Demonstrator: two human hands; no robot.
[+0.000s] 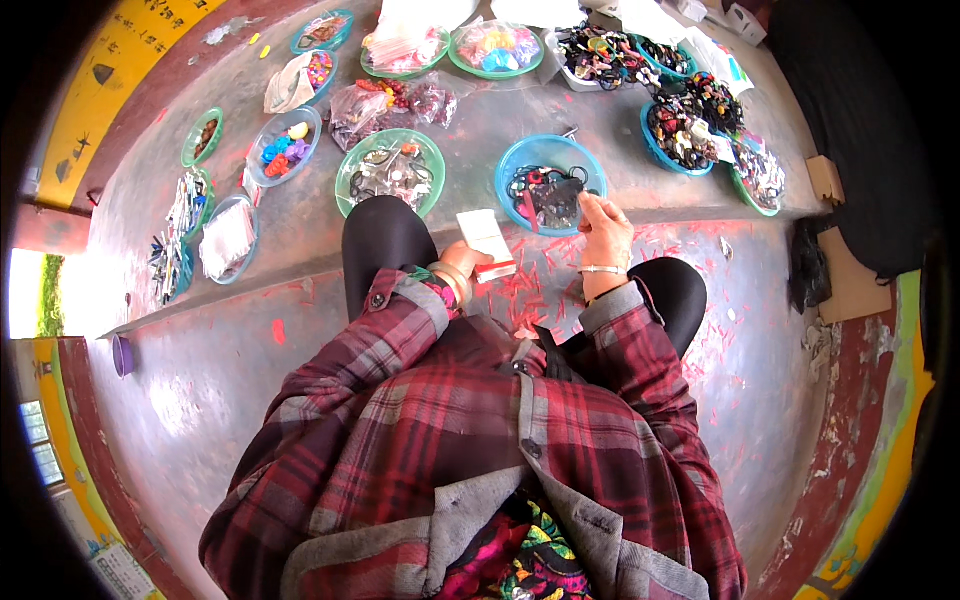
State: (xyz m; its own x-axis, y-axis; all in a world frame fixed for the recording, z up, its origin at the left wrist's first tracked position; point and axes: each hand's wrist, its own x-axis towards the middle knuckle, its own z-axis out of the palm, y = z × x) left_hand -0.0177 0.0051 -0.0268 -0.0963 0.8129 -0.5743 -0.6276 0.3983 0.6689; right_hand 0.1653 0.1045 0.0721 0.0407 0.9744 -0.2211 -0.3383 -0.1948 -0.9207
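Observation:
My left hand (463, 259) is closed on the lower left edge of a stack of white cards (484, 234) with a red strip along the bottom, held between my knees. My right hand (607, 238) reaches to the near right rim of a blue basin (508, 160), its fingers pinched together. At those fingertips, over the basin, is a dark, partly see-through piece (560, 203); its kind is unclear. Black hair ties (535, 185) and small mixed items lie in the basin. Beside it stands a green basin (350, 165) with small clear packets.
Several more basins of beads, hair ties and small goods stand along the raised ledge (460, 115). Red paper scraps (525, 290) litter the floor below its edge. A purple cup (122, 356) is far left; a black plastic bag (808, 265) and cardboard (855, 275) lie at right.

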